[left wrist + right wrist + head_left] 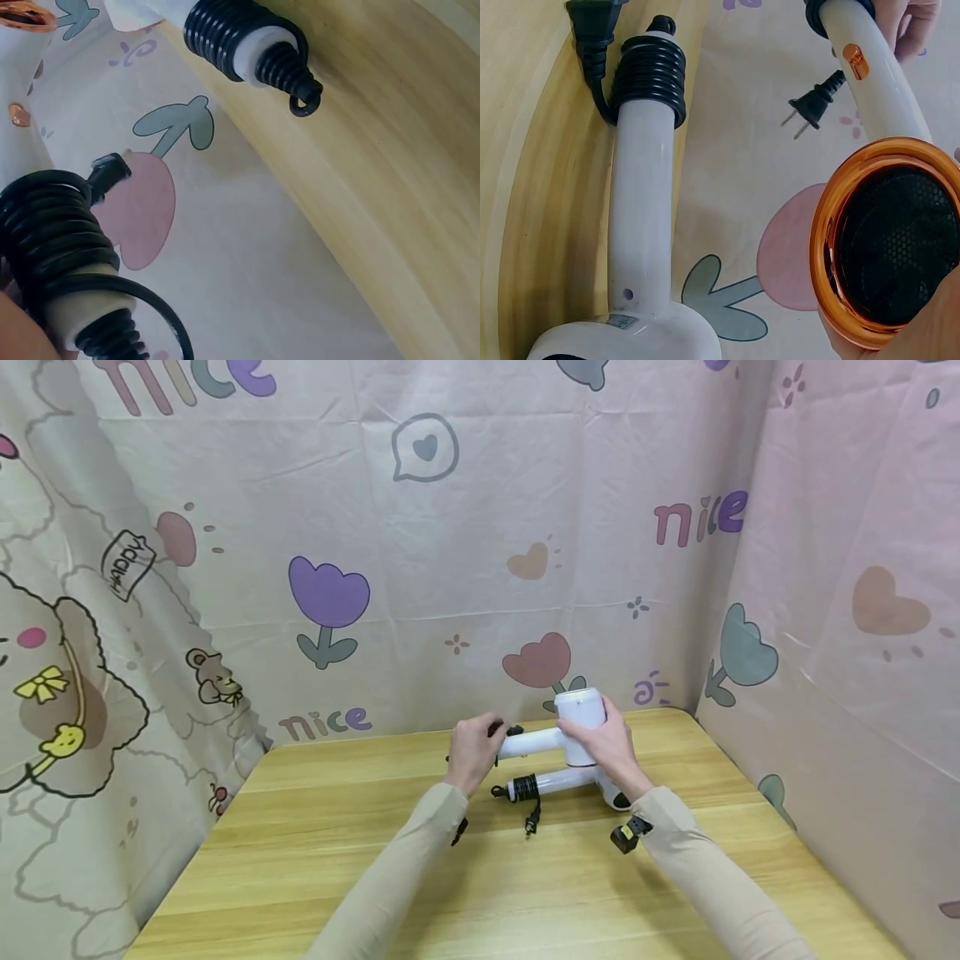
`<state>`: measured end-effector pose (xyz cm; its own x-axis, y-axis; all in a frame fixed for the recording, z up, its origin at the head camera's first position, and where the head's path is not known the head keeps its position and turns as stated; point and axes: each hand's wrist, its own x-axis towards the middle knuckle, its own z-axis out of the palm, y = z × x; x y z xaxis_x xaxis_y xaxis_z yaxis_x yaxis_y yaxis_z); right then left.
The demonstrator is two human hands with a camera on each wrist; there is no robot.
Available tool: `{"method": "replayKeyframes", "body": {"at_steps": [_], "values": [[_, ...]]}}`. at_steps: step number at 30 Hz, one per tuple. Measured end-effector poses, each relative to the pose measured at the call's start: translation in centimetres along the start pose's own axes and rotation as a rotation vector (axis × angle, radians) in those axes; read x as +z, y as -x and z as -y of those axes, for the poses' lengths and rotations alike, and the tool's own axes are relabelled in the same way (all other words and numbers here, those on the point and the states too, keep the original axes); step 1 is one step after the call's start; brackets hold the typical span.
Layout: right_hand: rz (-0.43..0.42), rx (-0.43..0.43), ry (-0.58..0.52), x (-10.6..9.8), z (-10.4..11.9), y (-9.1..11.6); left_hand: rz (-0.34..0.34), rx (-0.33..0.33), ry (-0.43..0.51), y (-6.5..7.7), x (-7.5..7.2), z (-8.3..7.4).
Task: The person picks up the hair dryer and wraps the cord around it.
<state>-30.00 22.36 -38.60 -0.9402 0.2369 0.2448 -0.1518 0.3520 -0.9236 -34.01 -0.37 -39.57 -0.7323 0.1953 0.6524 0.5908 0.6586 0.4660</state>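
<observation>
Both hands hold a white hair dryer [576,718] up over the back of the table. My left hand [471,753] grips the end of its handle, by the black cord [56,232] wound round it. My right hand [613,750] is wrapped round the dryer's head. In the right wrist view its copper-coloured ring [823,232] and dark grille [892,240] show, and its two-pin plug [814,103] dangles beside the handle. A second white hair dryer [641,210] lies on the table just below, its cord [527,787] coiled round the handle.
The wooden table [300,860] ends at the back and sides against a patterned cloth [450,568]. The lying dryer's plug [532,823] rests on the wood, in front of its handle. Each wrist wears a small black camera, the right one [628,835] plainly visible.
</observation>
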Motion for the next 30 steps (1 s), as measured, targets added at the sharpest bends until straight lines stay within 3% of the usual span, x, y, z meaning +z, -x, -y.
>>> {"method": "replayKeyframes", "body": {"at_steps": [3,10,15,18,25,30], "values": [[-0.004,0.003,-0.006,-0.1,0.0,0.0,0.048,0.008,-0.004,0.3,-0.1,0.3],[-0.003,0.045,-0.023,-0.4,-0.1,0.0,0.246,0.168,-0.009,0.9,-0.9,1.6],[0.004,0.051,-0.016,-0.6,-0.1,0.0,0.359,0.221,-0.021,0.9,-1.5,1.9],[0.008,0.043,-0.023,-0.5,0.2,0.0,0.407,0.210,-0.004,0.8,-1.7,1.9],[0.042,0.032,-0.041,0.0,0.5,0.1,0.542,0.114,0.041,0.6,-2.0,2.4],[0.056,0.054,-0.047,1.1,0.3,0.2,0.602,0.038,0.118,0.9,-2.5,3.2]]}}
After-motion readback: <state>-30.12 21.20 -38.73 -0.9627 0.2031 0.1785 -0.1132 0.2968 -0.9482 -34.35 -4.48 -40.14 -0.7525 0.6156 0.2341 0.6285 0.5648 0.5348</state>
